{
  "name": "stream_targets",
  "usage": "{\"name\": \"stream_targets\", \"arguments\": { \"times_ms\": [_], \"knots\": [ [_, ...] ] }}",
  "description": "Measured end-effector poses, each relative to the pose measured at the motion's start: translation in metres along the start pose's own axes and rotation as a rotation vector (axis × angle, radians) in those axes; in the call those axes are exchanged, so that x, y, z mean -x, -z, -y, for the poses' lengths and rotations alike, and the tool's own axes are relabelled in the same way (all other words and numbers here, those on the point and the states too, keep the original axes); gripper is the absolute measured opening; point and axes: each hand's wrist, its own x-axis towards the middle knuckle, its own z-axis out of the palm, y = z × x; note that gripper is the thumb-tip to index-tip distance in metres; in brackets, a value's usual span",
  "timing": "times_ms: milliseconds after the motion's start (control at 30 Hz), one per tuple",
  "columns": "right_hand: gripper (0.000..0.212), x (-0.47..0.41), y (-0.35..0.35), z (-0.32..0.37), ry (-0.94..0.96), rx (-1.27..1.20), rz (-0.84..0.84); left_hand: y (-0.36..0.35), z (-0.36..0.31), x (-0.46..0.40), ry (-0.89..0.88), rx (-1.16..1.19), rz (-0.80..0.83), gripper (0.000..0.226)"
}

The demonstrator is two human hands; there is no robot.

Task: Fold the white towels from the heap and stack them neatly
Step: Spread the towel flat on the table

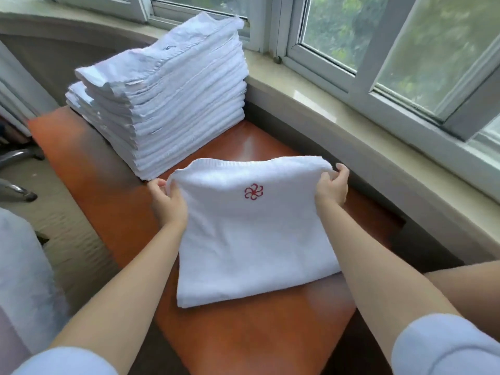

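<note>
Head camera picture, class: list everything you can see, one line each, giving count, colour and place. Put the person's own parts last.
Folded towel: one, white, flat on the table in front of the person, far edge lifted.
Flower emblem: one, red, on the folded towel near its far edge.
Towel stack: one tall pile, white, at the table's far left end.
Table: one, reddish-brown, glossy, running along the window wall.
Window sill: one, pale stone, right of the table.
Windows: several panes, white frames, greenery outside.
White cloth: one mass, blurred, at the left edge.
Left hand: one, pinching the towel's far left corner.
Right hand: one, pinching the far right corner.
</note>
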Motion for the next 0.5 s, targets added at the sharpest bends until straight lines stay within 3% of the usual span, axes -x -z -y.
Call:
{"name": "stream_targets", "arguments": {
  "times_ms": [67,133,267,333,500],
  "knots": [
    [0.066,-0.007,-0.011,-0.023,-0.063,0.241,0.144,-0.012,0.019,-0.007,0.145,-0.121,0.166,0.055],
    [0.070,-0.003,-0.012,-0.054,-0.125,0.425,0.213,-0.015,0.044,0.004,0.282,-0.238,0.285,0.074],
    [0.049,0.021,-0.001,-0.100,-0.037,0.657,0.089,0.000,0.084,0.043,0.175,-0.573,0.227,0.048],
    [0.047,0.033,0.007,-0.108,-0.028,0.671,0.034,0.010,0.087,0.058,0.198,-0.565,0.213,0.043],
    [0.045,0.055,0.037,-0.116,-0.200,0.699,0.015,0.038,0.083,0.091,0.495,-0.397,0.221,0.048]
  ]
}}
